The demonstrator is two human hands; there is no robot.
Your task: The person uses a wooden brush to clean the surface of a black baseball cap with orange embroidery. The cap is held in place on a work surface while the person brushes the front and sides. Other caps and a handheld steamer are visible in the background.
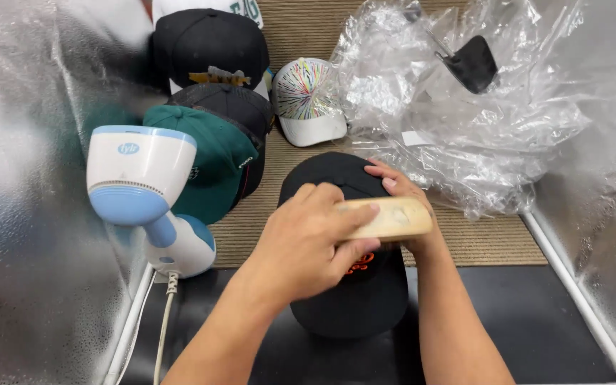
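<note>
Left hand (pixel 308 242) wrapped tight round wooden brush (pixel 386 217), smooth pale oblong block, pressed across crown of black cap (pixel 354 299). Right hand (pixel 401 189) on cap's far right side, fingers curled over dome, steadying; grip closed on fabric. Cap sits centre, brim near, on dark smooth surface (pixel 529 321) meeting ribbed tan mat (pixel 486 242). Left: white-and-blue steamer (pixel 144 185), rounded plastic, cord trailing. Far left: green cap (pixel 215 164), more caps stacked. Far right: crinkled clear plastic wrap (pixel 465 107). Open room near right; shiny foil walls close both sides.
</note>
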